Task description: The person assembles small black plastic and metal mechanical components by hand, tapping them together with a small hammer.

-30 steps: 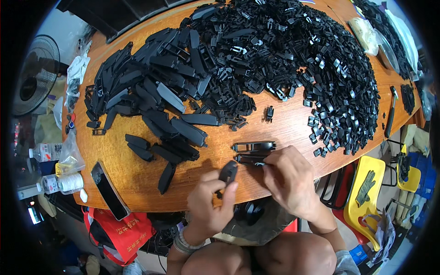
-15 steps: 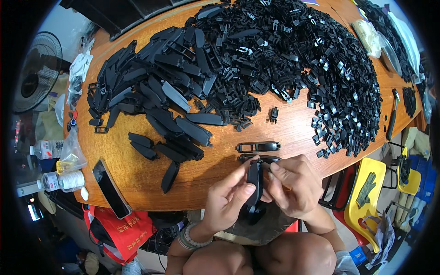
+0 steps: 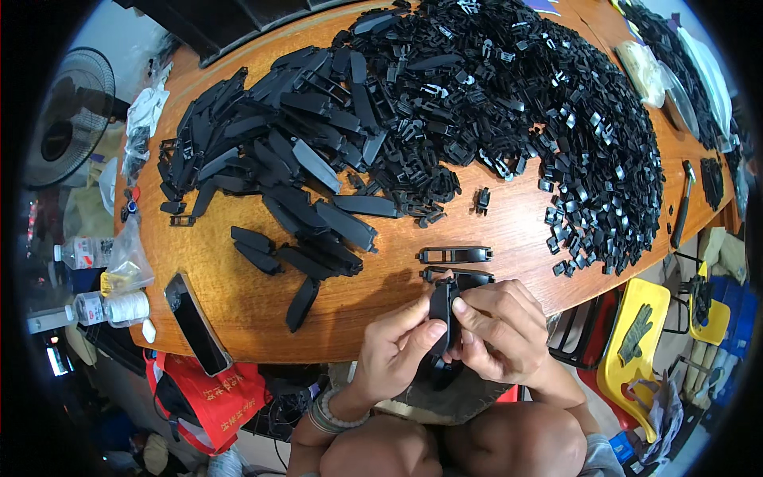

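Note:
Upright near the table's front edge, a long black plastic piece (image 3: 439,308) is gripped by my left hand (image 3: 391,348), its thumb across the lower part. My right hand (image 3: 505,327) closes on the same piece from the right, thumb pressed against its upper side. Its far fingers are partly hidden behind the piece. Just beyond my hands lies a narrow black open frame (image 3: 455,254), and a second black piece (image 3: 470,278) sits closer, partly covered by my fingers. Farther off stands one small black clip (image 3: 482,201).
Long black pieces (image 3: 270,159) are heaped at the left, joining a large pile of small black parts (image 3: 588,135). A phone (image 3: 196,324) lies at the front left. A black-handled tool (image 3: 682,205) rests on the right. A yellow chair (image 3: 632,358) bears a glove (image 3: 635,334).
My right hand has moved left and closed in on the long piece, its thumb now against it. My left hand keeps its hold. The view has shifted slightly.

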{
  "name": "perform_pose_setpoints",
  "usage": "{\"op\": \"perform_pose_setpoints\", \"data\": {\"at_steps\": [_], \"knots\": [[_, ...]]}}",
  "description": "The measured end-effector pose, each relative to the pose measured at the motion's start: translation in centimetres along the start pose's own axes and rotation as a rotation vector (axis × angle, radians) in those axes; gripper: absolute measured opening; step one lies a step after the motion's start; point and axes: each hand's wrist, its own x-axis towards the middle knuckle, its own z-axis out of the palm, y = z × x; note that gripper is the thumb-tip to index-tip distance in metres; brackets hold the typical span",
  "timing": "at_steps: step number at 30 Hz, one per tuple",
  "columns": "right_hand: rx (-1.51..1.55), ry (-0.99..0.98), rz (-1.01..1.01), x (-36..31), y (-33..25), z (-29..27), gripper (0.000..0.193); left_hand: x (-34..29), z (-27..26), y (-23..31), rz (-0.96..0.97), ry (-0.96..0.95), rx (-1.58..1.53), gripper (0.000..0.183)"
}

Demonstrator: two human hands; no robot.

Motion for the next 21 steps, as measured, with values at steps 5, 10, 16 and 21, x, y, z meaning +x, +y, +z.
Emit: {"op": "perform_pose_setpoints", "data": {"at_steps": [5,10,16,21], "knots": [[0.069,-0.006,0.018,-0.3,0.3,0.1,0.027,0.0,0.1,0.4,-0.152,-0.041,-0.231,0.033],[-0.121,-0.078,0.029,-0.5,0.1,-0.2,0.032,-0.5,-1.1,-0.7,-0.246,-0.078,-0.550,0.038],[-0.161,-0.317,0.046,-1.5,-0.3,-1.5,0.037,-0.8,-2.6,1.4,0.150,0.054,0.628,0.023],[-0.314,-0.395,0.264,-1.6,0.0,-2.8,0.032,3.6,-5.8,2.7,0.438,0.324,1.375,0.043]]}}
